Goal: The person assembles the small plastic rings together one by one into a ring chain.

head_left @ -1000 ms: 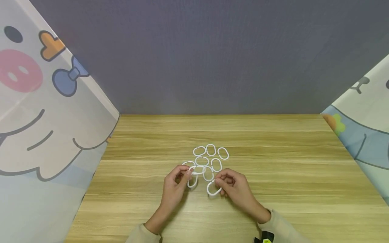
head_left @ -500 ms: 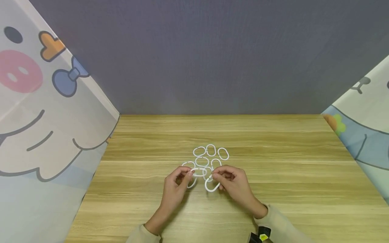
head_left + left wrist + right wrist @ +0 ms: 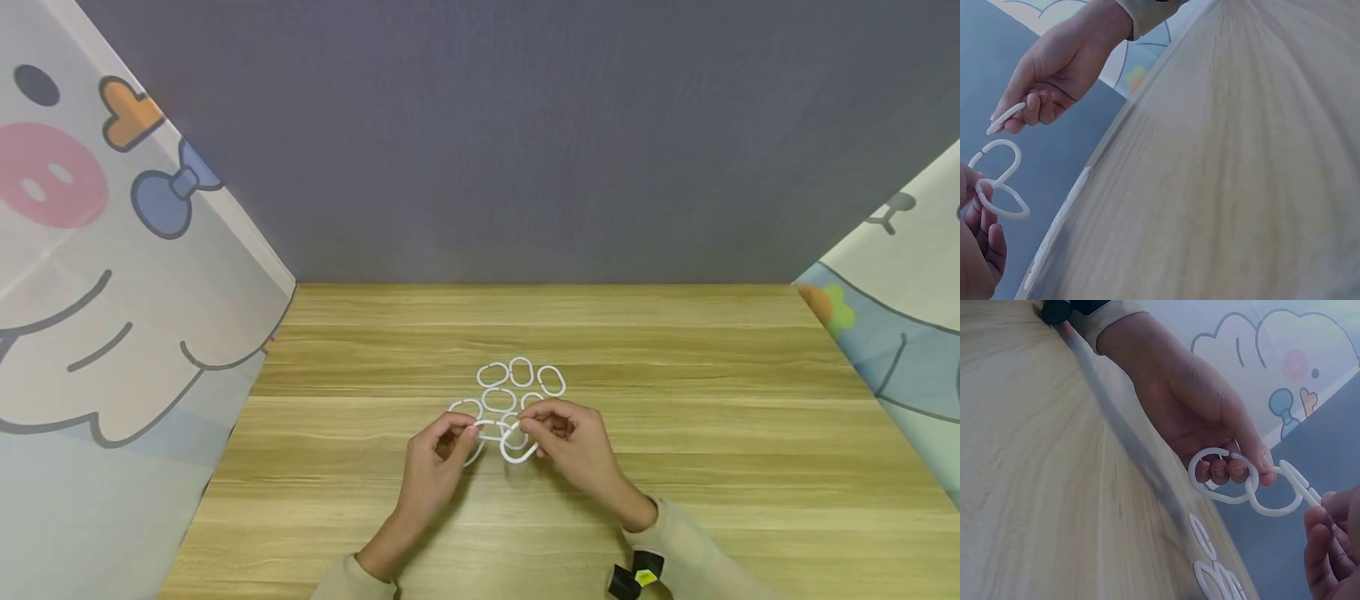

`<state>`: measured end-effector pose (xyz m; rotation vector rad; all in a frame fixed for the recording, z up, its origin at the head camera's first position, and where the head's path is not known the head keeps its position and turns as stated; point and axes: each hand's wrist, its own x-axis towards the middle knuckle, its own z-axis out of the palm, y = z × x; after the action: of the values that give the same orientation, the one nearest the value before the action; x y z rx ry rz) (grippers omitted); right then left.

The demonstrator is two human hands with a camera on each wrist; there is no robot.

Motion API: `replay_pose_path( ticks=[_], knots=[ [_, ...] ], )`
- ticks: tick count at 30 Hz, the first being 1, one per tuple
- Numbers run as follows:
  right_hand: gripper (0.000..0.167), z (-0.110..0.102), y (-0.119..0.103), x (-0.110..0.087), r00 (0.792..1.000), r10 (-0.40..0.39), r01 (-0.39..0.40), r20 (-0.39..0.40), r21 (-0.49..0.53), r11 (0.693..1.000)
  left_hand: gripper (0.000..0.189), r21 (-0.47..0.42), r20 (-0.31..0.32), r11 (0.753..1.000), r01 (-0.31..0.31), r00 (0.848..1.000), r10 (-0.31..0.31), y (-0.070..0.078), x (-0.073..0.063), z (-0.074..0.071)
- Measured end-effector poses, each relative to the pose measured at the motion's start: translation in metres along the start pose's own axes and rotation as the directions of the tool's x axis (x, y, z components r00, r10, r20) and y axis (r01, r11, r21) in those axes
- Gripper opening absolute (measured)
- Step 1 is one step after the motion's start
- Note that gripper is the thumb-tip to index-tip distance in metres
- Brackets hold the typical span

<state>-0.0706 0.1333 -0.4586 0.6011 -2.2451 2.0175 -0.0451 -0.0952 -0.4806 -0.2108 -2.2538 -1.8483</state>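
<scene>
My left hand (image 3: 433, 467) pinches a white oval split ring (image 3: 1275, 513) between thumb and fingertips. Linked through that ring is a second white ring (image 3: 1229, 500), hanging below the left fingers in the right wrist view. My right hand (image 3: 573, 446) pinches another white split ring (image 3: 517, 462) by its upper right side. In the head view this ring overlaps the far end of the left hand's ring, close over the loose rings. The left wrist view shows the right hand's ring (image 3: 1007, 117) nearly edge-on, just above the linked pair.
Several more white rings lie loosely grouped on the wooden table (image 3: 712, 400) beyond the hands, among them one ring (image 3: 551, 381) at the right of the group. A dark grey panel (image 3: 525, 142) stands at the back. Cartoon-printed panels (image 3: 150, 333) flank the table.
My right hand has moved left and slightly away from me, bringing its ring over the end of the left hand's ring. The left hand has barely moved; its ring has tipped slightly downward.
</scene>
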Motion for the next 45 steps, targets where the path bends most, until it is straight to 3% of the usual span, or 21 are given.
replay_pose_path(
  ticks=[25, 38, 45],
  knots=[
    [0.004, 0.007, 0.003, 0.005, 0.999, 0.03, -0.028, 0.045, -0.06, 0.998, 0.006, 0.055, 0.078, 0.997, -0.063, 0.995, 0.059, 0.0, -0.001, -0.002],
    [0.01, 0.006, 0.007, 0.003, 0.999, -0.006, 0.011, 0.039, -0.126, 0.992, 0.006, 0.069, 0.098, 0.989, -0.128, 0.988, 0.121, -0.003, -0.001, -0.003],
    [0.008, 0.006, 0.01, 0.002, 0.999, -0.01, 0.016, 0.042, -0.132, 0.991, 0.005, 0.072, 0.119, 0.996, -0.057, 0.992, 0.049, 0.002, -0.002, -0.001]
  ],
)
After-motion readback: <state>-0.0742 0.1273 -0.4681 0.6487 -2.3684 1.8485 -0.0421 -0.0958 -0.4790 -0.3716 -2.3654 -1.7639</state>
